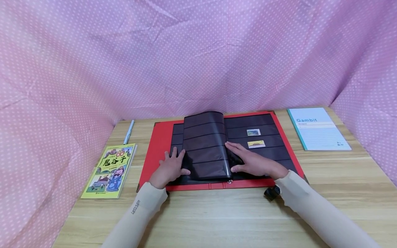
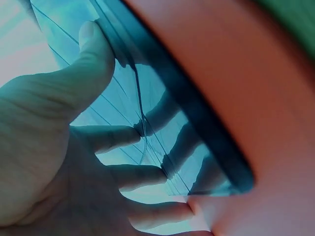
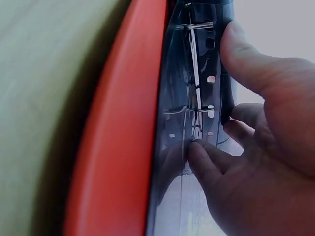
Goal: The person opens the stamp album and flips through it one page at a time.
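Note:
A red stamp album (image 1: pixel 159 144) lies spread on the table, with black pocket pages. One black page (image 1: pixel 204 148) arches over the left side, bulging near the spine. My left hand (image 1: pixel 169 168) rests at that page's left edge, fingers spread; in the left wrist view its thumb (image 2: pixel 91 46) touches the clear pockets. On the other side, my right hand (image 1: pixel 252 162) reaches to the spine, its fingertips against the arched page. Metal binder rings (image 3: pixel 197 110) show beside its fingers in the right wrist view. Two stamps, one blue-green (image 1: pixel 253 132) and one yellow (image 1: pixel 256 144), sit in the right page's pockets.
To the left lie a yellow comic-style book (image 1: pixel 108 172) and a light blue pen (image 1: pixel 129 132). A pale blue notebook (image 1: pixel 319 129) lies at the far right. Pink dotted cloth (image 1: pixel 186 58) hangs behind the wooden table (image 1: pixel 223 217).

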Demonstrator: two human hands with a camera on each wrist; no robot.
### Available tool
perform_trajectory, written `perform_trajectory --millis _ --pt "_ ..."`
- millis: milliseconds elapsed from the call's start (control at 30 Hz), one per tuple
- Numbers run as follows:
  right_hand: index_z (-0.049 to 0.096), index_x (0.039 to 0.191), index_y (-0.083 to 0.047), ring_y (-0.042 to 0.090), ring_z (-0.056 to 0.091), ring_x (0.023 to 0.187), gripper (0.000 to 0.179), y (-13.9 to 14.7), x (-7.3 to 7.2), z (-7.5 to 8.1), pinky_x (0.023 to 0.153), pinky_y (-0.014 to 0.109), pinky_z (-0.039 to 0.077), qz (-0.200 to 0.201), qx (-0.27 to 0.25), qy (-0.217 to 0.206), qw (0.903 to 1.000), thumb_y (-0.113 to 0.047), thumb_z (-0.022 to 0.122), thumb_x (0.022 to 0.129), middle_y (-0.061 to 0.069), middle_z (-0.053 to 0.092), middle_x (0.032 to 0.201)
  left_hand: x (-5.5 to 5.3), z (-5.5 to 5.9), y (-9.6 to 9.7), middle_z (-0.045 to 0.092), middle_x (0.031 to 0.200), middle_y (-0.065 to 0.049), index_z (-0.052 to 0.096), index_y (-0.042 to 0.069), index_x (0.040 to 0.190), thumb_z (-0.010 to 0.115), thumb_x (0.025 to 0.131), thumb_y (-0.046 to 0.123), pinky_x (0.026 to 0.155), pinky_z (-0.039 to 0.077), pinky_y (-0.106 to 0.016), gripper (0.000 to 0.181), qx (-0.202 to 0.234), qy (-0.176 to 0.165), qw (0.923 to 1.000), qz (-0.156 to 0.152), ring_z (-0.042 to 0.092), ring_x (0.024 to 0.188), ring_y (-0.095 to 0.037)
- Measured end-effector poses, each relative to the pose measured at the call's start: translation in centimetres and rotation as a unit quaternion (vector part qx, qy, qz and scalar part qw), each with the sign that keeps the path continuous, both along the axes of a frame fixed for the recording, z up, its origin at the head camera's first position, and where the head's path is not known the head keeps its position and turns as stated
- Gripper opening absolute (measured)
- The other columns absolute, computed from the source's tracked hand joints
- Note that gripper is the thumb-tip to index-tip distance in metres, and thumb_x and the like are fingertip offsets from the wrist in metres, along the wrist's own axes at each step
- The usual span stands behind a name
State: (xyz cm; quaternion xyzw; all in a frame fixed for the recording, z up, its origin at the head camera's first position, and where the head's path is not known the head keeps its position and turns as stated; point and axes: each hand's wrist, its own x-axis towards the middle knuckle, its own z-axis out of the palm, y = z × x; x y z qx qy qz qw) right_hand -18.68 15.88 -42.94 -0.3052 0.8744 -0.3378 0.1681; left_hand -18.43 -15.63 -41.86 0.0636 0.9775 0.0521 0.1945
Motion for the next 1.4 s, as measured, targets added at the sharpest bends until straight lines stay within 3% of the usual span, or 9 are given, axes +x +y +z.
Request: perform_trajectory --millis 433,800,1067,1400 --pt "0.017 0.153 -0.025 0.026 0.028 0.135 0.084 -0.8 -0.1 0.8 0.101 0.048 0.037 -0.023 0.021 -0.008 0.9995 -0.041 0.066 0.087 -0.001 0.013 0.155 0.1 0.3 -0.6 0.018 0.152 -0.023 0.028 0.011 0.150 0.073 0.080 0.040 0.097 0.029 -0.066 0.088 0.012 0.019 0.9995 -0.024 0.019 0.133 -0.053" --pt "0.021 0.152 -0.023 0.029 0.027 0.136 0.085 -2.7 0.0 1.1 0.101 0.050 0.036 -0.047 0.037 0.006 0.9982 -0.046 0.068 0.084 0.001 0.015 0.155 -0.1 0.7 -1.6 0.019 0.154 -0.017 0.031 0.012 0.149 0.072 0.083 0.034 0.100 0.032 -0.060 0.081 0.010 0.007 0.9996 -0.026 0.023 0.133 -0.045" --pt "0.023 0.151 -0.023 0.029 0.024 0.137 0.085 -3.2 0.0 1.3 0.103 0.052 0.032 -0.048 0.047 0.002 0.9977 -0.049 0.068 0.083 0.000 0.017 0.155 -0.2 1.0 -2.2 0.025 0.152 -0.017 0.037 0.010 0.146 0.070 0.083 0.040 0.096 0.041 -0.053 0.077 -0.002 0.022 0.9978 -0.063 0.029 0.131 -0.046" --pt "0.025 0.151 -0.023 0.033 0.021 0.137 0.083 -3.6 -0.1 1.3 0.103 0.057 0.029 -0.040 0.061 0.010 0.9973 -0.048 0.067 0.084 0.000 0.017 0.155 0.0 0.8 -2.2 0.026 0.151 -0.020 0.042 0.000 0.140 0.057 0.093 0.040 0.106 0.028 -0.049 0.064 0.013 0.032 0.9968 -0.072 0.028 0.133 -0.044"
